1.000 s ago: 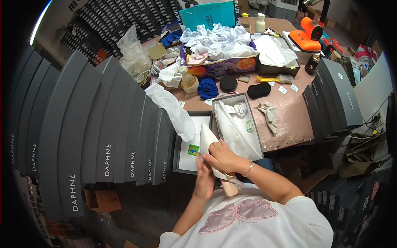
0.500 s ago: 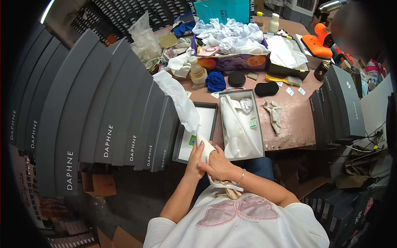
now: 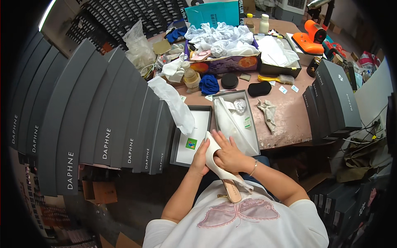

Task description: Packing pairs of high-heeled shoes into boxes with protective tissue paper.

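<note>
A white pointed shoe [image 3: 212,166] with a slingback strap and a beige insole is held tilted in front of my chest, toe pointing away and heel end towards my shirt. My left hand [image 3: 200,159] is closed around its left side near the toe. My right hand [image 3: 231,156] grips it from the right, some fingers stretched over the upper and others tucked into the opening. Just beyond lies a shallow grey box part [image 3: 210,120] with a white inside and a green sticker. Beside it, an open shoe box [image 3: 252,136] contains white wrapping and a crumpled paper ball.
Tall stacks of dark grey shoe boxes [image 3: 92,124] stand at the left, with white tissue paper [image 3: 175,105] draped beside them. More boxes [image 3: 337,99] are at the right. A beige cloth [image 3: 268,113], black pad [image 3: 259,88], brush [image 3: 285,79] and a carton of crumpled paper [image 3: 225,65] sit on the table.
The shoe has turned and come into fuller view, showing its opening and insole. My right hand's fingers have spread over the upper. The view has shifted slightly.
</note>
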The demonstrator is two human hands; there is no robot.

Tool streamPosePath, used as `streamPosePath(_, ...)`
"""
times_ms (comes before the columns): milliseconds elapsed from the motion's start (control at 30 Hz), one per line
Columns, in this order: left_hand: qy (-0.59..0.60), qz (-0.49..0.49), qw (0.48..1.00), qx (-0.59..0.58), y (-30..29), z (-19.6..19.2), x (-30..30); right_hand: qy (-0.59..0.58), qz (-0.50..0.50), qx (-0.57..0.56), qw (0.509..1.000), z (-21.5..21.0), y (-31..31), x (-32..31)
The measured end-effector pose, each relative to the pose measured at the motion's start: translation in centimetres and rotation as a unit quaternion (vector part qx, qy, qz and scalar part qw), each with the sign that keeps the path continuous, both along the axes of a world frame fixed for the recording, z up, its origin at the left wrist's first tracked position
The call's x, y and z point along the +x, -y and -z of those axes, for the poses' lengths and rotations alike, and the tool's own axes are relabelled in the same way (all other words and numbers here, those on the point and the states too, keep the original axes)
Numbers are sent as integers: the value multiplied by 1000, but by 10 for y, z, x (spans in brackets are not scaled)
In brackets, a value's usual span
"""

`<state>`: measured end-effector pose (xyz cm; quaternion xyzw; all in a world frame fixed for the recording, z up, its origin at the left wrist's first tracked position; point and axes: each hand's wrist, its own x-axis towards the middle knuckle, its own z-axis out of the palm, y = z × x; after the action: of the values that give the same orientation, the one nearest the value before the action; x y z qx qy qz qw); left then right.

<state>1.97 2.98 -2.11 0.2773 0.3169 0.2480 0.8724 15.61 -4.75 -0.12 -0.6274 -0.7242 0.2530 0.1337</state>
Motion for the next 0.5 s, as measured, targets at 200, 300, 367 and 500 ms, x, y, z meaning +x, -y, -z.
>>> streamPosePath(200,-37,-25,999,21,-5,5,-9,-121,152,71,978,63,-23,-43)
streamPosePath(300,-46,-30,998,0,-9,26,-24,-88,125,18,988,57,-35,-48)
streamPosePath(367,-68,-58,996,-9,-5,24,-27,-4,69,-20,997,61,-45,-46)
streamPosePath(500,-49,-96,994,-20,5,20,-35,-2,37,-19,999,54,-42,-53)
